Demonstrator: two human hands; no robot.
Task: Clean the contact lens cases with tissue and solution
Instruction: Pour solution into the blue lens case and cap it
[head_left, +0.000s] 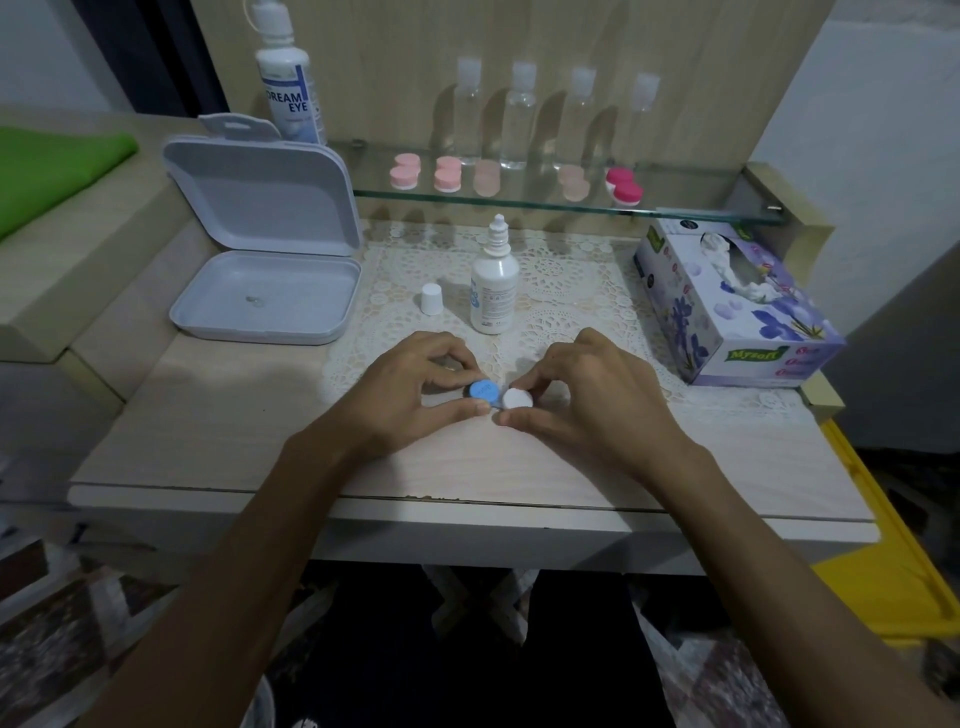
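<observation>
Fingers of our left hand curl round the blue cap of the contact lens case, thumb and forefinger pinching its rim; our right hand does the same to the white cap. Neither hand is spread wide: each is closed just enough to pinch its cap. The case sits low at centre frame, on the counter at the near edge of the lace mat.

Risks, as we judge them:
- Both caps twisted at once, with nothing steadying the body of the case, so it may spin or skid across the counter.
- A loosened cap may roll off the near edge to the floor (small and round).
- The solution bottle stands uncapped just above our hands, its little cap beside it; a knuckle lifting carelessly could tip it and spill.
- Any liquid left in the wells (we cannot tell) would slop out if the case tilts.

Tissue box at right of frame, untouched. Open grey box at left. Pink cases wait on the glass shelf, upper centre.
</observation>
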